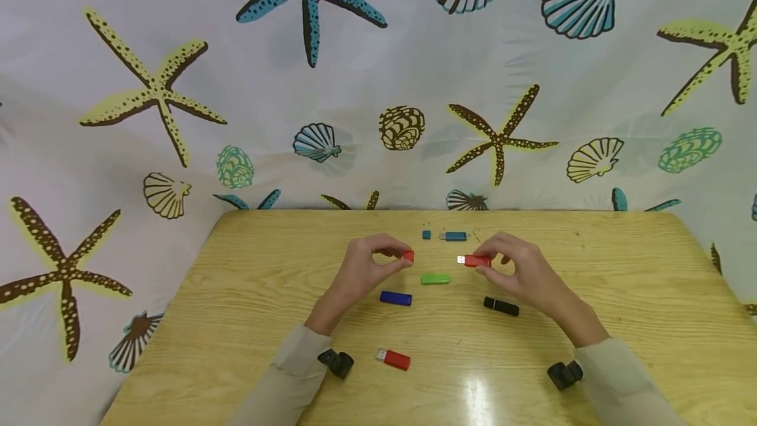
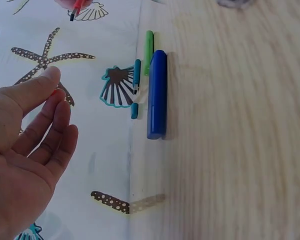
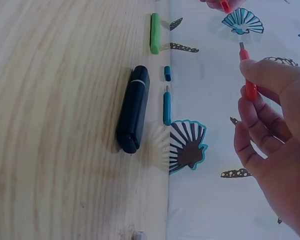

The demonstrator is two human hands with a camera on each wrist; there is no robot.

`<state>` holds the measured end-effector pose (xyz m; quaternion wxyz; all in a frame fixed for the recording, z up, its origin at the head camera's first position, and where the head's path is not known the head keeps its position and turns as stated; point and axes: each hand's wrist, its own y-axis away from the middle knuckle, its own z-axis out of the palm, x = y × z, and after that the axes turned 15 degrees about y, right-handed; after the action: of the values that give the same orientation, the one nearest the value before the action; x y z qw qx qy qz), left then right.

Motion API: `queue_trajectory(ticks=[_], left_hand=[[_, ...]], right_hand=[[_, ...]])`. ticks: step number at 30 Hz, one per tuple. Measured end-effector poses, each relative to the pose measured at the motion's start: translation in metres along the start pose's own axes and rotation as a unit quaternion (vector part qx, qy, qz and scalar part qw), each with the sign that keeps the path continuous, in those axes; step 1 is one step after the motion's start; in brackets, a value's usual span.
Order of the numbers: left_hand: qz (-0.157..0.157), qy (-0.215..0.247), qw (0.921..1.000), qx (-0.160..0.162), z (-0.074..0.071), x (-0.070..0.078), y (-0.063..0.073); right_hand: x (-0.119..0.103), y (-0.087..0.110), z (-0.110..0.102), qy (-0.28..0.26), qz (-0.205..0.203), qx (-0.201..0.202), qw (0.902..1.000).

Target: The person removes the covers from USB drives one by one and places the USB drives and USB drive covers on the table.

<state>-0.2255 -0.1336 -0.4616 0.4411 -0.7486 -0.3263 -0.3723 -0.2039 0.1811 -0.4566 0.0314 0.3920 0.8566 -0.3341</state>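
Between thumb and fingertips my left hand (image 1: 372,260) pinches a small red cap (image 1: 409,256), mostly covered by the fingers in the left wrist view. Facing it, my right hand (image 1: 517,267) pinches a red USB stick (image 1: 476,261) whose bare metal plug points left toward the cap. A gap separates the two. Both hands are raised above the wooden table. Beneath and between them lies a green USB stick (image 1: 435,279). Behind lie an uncapped blue-teal USB stick (image 1: 455,236) and its loose cap (image 1: 426,235).
A dark blue USB stick (image 1: 395,298) lies near my left wrist, and a black one (image 1: 501,306) near my right. Closer to me is another red USB stick (image 1: 397,359), its plug exposed. The wooden table (image 1: 248,294) ends at a patterned cloth (image 1: 378,77).
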Motion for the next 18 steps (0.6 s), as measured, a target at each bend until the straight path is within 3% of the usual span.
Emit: queue_trajectory(ticks=[11, 18], left_hand=[[-0.046, -0.009, 0.9988, 0.015, 0.007, -0.011, -0.009], [-0.052, -0.012, 0.9983, 0.023, 0.012, -0.016, -0.017]], right_hand=[[0.009, -0.005, 0.009, -0.005, 0.026, -0.007, 0.9996], [0.017, -0.009, 0.014, -0.012, 0.044, -0.006, 0.9989]])
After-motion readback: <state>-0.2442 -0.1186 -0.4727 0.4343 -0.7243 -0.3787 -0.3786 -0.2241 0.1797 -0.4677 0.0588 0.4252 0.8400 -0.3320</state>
